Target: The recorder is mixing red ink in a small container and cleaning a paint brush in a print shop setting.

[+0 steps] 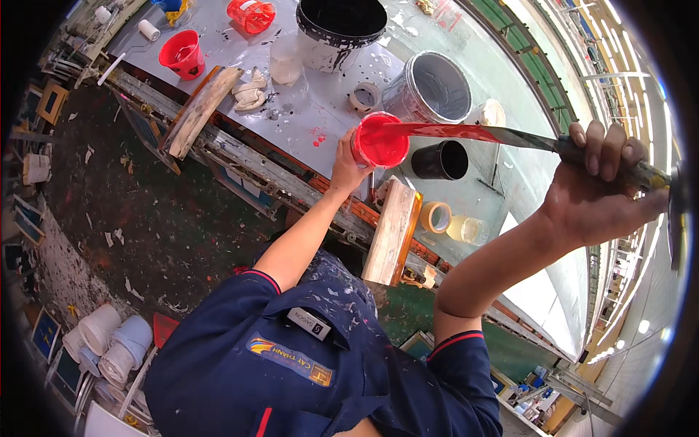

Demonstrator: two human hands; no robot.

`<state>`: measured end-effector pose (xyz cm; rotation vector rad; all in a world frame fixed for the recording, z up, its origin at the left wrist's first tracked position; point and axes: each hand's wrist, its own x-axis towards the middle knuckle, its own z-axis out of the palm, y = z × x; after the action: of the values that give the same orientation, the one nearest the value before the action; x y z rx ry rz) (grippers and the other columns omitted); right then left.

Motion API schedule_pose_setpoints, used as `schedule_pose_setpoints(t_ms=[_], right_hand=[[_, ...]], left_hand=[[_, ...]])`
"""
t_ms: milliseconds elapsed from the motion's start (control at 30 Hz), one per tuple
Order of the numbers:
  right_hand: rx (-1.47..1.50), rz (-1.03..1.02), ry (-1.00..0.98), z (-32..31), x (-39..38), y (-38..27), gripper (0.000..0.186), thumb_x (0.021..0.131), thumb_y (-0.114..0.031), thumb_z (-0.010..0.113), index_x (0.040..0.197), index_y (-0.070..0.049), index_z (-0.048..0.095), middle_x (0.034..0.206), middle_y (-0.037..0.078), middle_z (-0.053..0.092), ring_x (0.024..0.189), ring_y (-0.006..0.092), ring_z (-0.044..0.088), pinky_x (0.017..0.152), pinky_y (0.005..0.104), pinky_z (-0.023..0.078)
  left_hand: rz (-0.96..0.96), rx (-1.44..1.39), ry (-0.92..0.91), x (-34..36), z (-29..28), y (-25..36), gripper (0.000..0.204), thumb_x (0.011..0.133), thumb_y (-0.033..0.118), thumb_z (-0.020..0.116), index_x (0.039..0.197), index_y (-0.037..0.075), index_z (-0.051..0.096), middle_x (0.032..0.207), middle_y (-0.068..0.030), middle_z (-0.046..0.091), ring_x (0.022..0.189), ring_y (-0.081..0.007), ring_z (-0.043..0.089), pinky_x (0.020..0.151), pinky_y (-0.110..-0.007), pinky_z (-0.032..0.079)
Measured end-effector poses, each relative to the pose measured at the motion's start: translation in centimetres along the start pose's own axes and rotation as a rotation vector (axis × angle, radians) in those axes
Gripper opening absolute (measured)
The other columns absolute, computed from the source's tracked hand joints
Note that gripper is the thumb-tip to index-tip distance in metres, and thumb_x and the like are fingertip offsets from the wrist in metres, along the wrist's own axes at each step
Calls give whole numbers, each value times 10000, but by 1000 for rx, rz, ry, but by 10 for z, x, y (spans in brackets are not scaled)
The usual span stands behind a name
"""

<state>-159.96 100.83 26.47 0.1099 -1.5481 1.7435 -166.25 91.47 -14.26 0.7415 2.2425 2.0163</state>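
My left hand [346, 166] is wrapped around a red plastic cup [384, 159], tilted so that its mouth faces me, with wet red paint or ink inside. Raised at the right, my right hand [598, 191] grips the dark handle of a long-bladed spatula [470, 132]. Red coats much of the blade, and its far end reaches into the cup's mouth. Just beyond the cup stands a large grey bucket [397, 95]. A black cup [445, 160] lies beside it on the table, below the blade.
A black-lined white bucket [325, 52] stands farther back, near a crumpled cloth [250, 92] and another red cup [182, 55]. Wood-handled squeegees, one near [391, 237] and one farther left [204, 111], lie along the table edge. A tape roll [435, 217] sits beside a clear jar [468, 229].
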Motion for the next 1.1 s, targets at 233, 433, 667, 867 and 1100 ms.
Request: schedule_pose_setpoints(t_ms=[233,433,667,867,1100], right_hand=[[25,-9,31,-1,0,6,694,746,-751,393,763,-68,519,555,9,348,534,137,349,583,329,347],[60,-14,148,-6,-12,86,683,811,-720,275,755,-75,493,544,26,397,466,145,380,493,318,355],[5,369,345,-21,-37,159,539,856,-600,396,757,-74,464,539,16,398,444,129,383,420,270,341],[-114,160,166,-28,4,58,666,829,-706,231,717,-105,495,536,-10,366,466,120,332,508,281,319],[51,70,-4,-27,17,-7,671,818,-705,280,772,-84,531,599,1,329,551,133,326,588,314,310]], left_hand=[[7,33,2,0,-1,2,969,529,106,809,1317,68,247,1247,-166,386,1155,-371,394,941,-425,385],[11,28,8,1,-2,5,970,536,138,813,1320,68,246,1249,-161,388,1159,-366,392,939,-425,387],[30,12,10,0,-1,4,961,540,134,814,1315,68,249,1250,-168,380,1151,-373,392,942,-436,382],[29,45,-13,2,1,4,948,534,118,812,1301,57,258,1239,-175,376,1134,-382,399,928,-444,391],[16,67,1,1,-3,-2,952,531,108,811,1303,57,256,1244,-176,372,1135,-385,396,927,-445,392]])
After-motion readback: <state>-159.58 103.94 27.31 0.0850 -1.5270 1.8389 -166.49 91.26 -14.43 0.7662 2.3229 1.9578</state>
